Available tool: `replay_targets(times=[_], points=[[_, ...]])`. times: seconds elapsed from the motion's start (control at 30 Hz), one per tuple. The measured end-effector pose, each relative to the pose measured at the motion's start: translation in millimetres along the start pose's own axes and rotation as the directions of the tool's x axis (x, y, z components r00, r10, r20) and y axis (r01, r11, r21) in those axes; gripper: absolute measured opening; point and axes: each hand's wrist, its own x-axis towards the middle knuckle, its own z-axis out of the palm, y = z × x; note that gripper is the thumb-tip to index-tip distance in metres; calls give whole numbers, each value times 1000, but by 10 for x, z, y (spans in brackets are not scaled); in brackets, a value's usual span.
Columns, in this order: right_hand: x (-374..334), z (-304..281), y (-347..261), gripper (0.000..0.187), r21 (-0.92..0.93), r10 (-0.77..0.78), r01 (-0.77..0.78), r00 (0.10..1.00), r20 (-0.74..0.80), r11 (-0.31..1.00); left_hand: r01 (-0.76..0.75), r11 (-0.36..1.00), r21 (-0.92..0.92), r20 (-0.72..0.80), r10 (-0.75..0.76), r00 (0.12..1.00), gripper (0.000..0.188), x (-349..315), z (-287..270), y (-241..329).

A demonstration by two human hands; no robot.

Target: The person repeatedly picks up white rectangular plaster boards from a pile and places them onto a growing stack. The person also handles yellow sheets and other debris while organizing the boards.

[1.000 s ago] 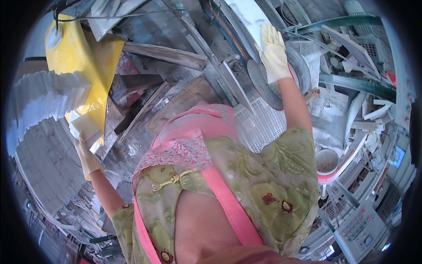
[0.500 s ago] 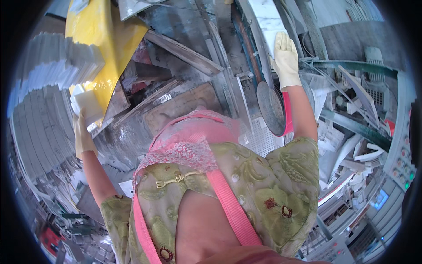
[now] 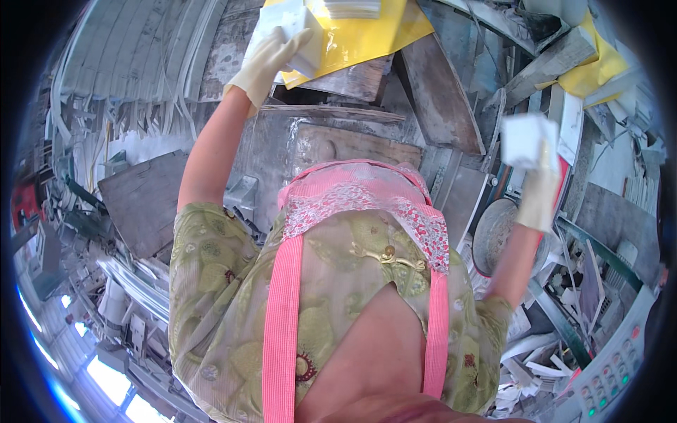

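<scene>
My left hand (image 3: 270,62), in a pale cream glove, grips the near side of a small stack of white square tiles (image 3: 305,51). The stack rests over a wet yellow sheet (image 3: 363,55) at the top of the view. On the right, my gloved right hand (image 3: 539,194) holds up a white square tile piece (image 3: 527,139), blurred by motion; whether it is one tile or several I cannot tell. Beneath that hand are a round grey wheel (image 3: 493,233) and a narrow rail holding a white strip (image 3: 571,127).
More white tiles (image 3: 352,8) sit on the yellow sheet's far part. Wooden boards (image 3: 441,92) lie ahead, and a dark panel (image 3: 144,201) leans at left. A control panel with lit buttons (image 3: 610,374) stands at lower right, near broken offcuts (image 3: 529,374).
The view has swung left. My right hand has left the white strip on the rail and now holds a white tile piece in the air. My left hand stays on its tiles by the yellow sheet.
</scene>
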Motion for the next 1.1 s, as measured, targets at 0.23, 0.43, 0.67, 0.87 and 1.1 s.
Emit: replay_targets(times=[0.23, 0.43, 0.67, 0.87, 1.1], points=[[-772, 2951, -176, 32, 521, -156, -12, 948, 278, 854, 181, 976, -121, 63, -174, 983, 61, 116, -127, -77], [-760, 3877, 16, 47, 203, -328, 272, 881, 342, 941, 217, 965, -147, 185, -189, 964, 59, 217, -238, -92], [-644, 3741, 187, 85, 21, -345, 465, 624, 701, 885, 273, 934, -230, 211, -226, 951, 71, 321, -310, -140], [-450, 3446, 232, 106, -351, -394, 808, 550, 737, 473, 301, 953, -29, 108, -296, 949, 71, 375, -183, 40], [-24, 3525, -40, 123, -128, -455, 901, 327, 828, 415, 411, 911, 45, 31, -413, 910, 82, 421, -109, 60]])
